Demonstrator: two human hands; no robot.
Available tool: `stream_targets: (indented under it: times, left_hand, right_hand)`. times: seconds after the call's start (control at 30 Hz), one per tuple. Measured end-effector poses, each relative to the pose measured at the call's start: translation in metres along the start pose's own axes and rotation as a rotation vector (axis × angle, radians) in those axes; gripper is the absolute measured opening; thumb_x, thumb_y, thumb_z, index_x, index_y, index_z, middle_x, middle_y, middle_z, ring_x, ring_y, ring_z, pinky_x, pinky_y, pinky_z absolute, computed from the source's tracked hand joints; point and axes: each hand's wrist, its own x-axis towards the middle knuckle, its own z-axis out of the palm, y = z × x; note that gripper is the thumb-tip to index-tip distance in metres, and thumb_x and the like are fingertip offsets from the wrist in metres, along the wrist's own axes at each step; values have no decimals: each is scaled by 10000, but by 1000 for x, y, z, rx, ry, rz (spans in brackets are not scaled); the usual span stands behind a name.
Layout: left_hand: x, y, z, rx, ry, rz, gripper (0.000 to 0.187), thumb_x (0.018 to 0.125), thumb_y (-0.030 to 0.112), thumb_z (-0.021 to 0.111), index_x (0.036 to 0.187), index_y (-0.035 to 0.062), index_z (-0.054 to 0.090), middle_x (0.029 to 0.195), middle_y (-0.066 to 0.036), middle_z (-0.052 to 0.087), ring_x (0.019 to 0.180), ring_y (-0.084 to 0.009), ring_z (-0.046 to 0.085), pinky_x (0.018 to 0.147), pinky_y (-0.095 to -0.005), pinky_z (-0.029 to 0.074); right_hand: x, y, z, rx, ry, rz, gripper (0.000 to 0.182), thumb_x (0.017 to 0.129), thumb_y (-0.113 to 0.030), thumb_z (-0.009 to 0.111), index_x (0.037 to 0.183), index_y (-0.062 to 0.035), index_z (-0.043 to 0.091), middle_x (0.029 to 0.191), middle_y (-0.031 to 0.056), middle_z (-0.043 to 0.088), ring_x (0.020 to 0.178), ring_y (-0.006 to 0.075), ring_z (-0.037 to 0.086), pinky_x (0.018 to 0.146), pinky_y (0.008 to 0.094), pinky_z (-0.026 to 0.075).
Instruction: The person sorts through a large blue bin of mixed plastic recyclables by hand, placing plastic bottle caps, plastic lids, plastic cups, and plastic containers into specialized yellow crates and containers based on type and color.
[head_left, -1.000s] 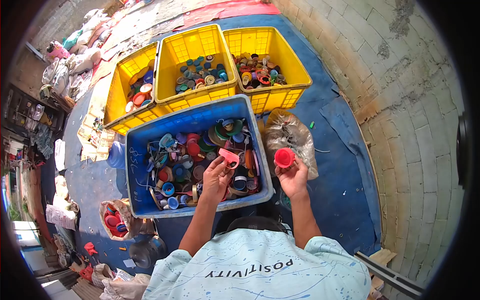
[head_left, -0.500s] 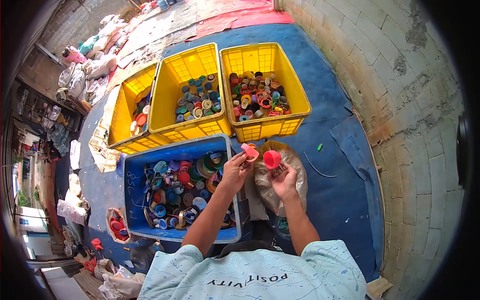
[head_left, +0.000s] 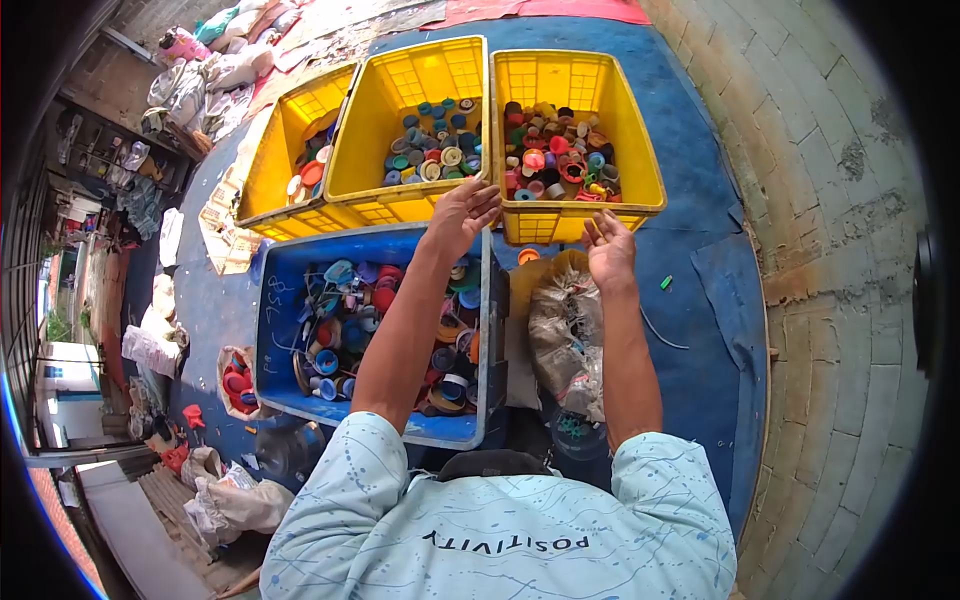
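My left hand [head_left: 464, 212] is held out in front of the right yellow crate [head_left: 640, 205], near its left front corner. Its fingers are stretched out and nothing shows in them. My right hand [head_left: 609, 250] is raised by the front rim of the same crate, fingers apart and empty. Inside that crate lie mixed plastic caps, among them a bright pink-red cap [head_left: 534, 160] and a red cap [head_left: 572, 168]. Below my left forearm stands a blue crate [head_left: 275, 385] heaped with lids and caps of many colours.
A middle yellow crate [head_left: 350, 165] holds mostly blue and green caps; a left yellow crate [head_left: 265, 180] holds some too. A translucent sack [head_left: 562, 330] stands between my arms. A small red-filled bag [head_left: 238, 380] sits left of the blue crate. A block wall [head_left: 830, 300] runs along the right.
Both hands have moved forward to the right yellow crate and let go of the pink-red plastic caps they held. The view has shifted a little.
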Motion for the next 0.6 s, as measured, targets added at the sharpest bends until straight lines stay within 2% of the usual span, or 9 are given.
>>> stream_targets:
  times: [0.07, 0.13, 0.27, 0.4, 0.5, 0.6]
  left_hand:
    - [-30, 12, -46, -69, 18, 30, 371, 949, 209, 557, 1188, -66, 488, 1153, -188, 587, 1052, -268, 601, 926, -388, 518]
    - [-64, 14, -98, -122, 105, 75, 322, 954, 209, 548, 1145, -50, 526, 1084, -160, 612, 1013, -249, 611, 905, -382, 526]
    - [-126, 1, -188, -177, 291, 44, 264, 955, 200, 541, 1089, -27, 567, 1049, -129, 629, 954, -222, 623, 884, -377, 533]
    - [-167, -28, -251, -281, 345, -52, 233, 933, 182, 563, 1064, -8, 591, 1008, -105, 637, 913, -214, 626, 840, -367, 541]
    - [-180, -46, -278, -322, 346, -143, 233, 922, 183, 578, 1052, -9, 596, 986, -99, 635, 889, -209, 621, 837, -369, 536]
    - [-189, -55, -294, -387, 264, -281, 229, 920, 176, 580, 1051, -10, 603, 968, -95, 636, 884, -201, 622, 822, -356, 533]
  right_hand:
    - [-18, 16, -47, 19, 66, 47, 307, 870, -159, 580, 1159, -80, 517, 1006, 46, 580, 905, 200, 576, 759, 337, 480]
    - [-50, 32, -79, 66, 184, 108, 260, 884, -164, 566, 1129, -92, 518, 991, 38, 591, 887, 183, 576, 724, 322, 487]
    - [-118, 71, -104, -20, 282, 103, 201, 881, -134, 553, 1079, -105, 535, 944, 17, 602, 827, 156, 574, 710, 303, 479]
    - [-171, 108, -64, -258, 228, -45, 177, 875, -105, 560, 1051, -79, 557, 913, 11, 594, 774, 108, 561, 680, 263, 464]
    - [-201, 133, -14, -550, 66, -331, 172, 869, -86, 582, 1036, -48, 571, 872, 10, 583, 721, 72, 540, 641, 224, 448]
    - [-218, 165, 32, -639, -7, -349, 178, 864, -92, 603, 1028, -24, 583, 830, 8, 593, 692, 66, 543, 606, 212, 444]
